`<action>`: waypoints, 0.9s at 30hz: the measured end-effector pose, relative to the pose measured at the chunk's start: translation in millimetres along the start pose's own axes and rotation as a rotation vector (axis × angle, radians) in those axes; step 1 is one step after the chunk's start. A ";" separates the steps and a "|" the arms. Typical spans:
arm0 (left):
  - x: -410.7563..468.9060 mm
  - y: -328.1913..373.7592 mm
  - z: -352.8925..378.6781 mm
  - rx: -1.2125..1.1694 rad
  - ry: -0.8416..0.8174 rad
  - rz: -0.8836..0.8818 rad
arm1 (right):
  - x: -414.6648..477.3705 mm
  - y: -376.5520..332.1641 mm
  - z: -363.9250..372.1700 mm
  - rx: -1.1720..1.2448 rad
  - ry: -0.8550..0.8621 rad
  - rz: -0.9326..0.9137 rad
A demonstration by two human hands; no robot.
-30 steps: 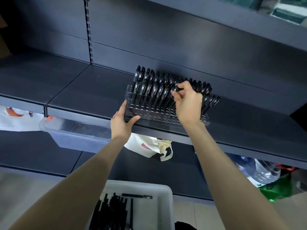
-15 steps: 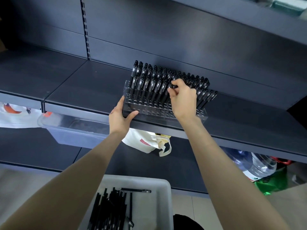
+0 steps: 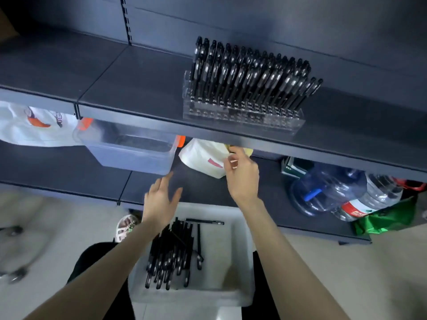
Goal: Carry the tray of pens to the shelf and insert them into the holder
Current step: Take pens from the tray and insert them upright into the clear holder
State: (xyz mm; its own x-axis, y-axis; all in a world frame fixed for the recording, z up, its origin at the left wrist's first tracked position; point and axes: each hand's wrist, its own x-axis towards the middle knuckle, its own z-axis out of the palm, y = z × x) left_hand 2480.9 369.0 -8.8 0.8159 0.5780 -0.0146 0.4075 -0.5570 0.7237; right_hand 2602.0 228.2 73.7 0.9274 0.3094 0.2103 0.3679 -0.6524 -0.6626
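A clear plastic holder point(image 3: 242, 117) stands on the dark shelf point(image 3: 138, 88), packed with several black pens point(image 3: 249, 75) leaning back. Below me a white tray point(image 3: 240, 257) holds a loose pile of black pens point(image 3: 171, 252). My left hand point(image 3: 161, 199) hovers over the tray's far edge, fingers spread and holding nothing. My right hand point(image 3: 242, 174) hangs below the shelf edge, above the tray, fingers loosely curled with nothing visible in them.
Under the shelf sit a clear plastic bin point(image 3: 129, 148), a white bag point(image 3: 203, 160), large water bottles point(image 3: 335, 192) and a green bag point(image 3: 383, 220). Another white bag point(image 3: 30, 128) lies at left. A shoe point(image 3: 126, 225) shows on the floor.
Both hands left the holder on the shelf and dropped down toward the tray. The view tilted downward, bringing the tray fully into sight.
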 end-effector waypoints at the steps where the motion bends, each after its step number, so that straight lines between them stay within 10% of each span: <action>1: -10.5 -13.0 6.2 0.028 -0.057 -0.042 | -14.8 10.1 11.1 0.015 -0.040 0.036; 14: -91.9 -103.1 73.6 0.185 -0.464 -0.304 | -169.8 117.6 128.9 -0.029 -0.627 0.548; 27: -94.7 -116.7 90.9 0.098 -0.463 -0.400 | -187.6 129.6 158.3 -0.026 -0.520 0.495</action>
State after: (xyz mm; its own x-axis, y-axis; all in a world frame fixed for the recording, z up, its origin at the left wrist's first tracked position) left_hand 2393.3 325.0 -154.5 0.6768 0.4469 -0.5850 0.7362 -0.4156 0.5341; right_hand 2465.0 195.1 -165.4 0.8361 0.2583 -0.4840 -0.0797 -0.8158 -0.5729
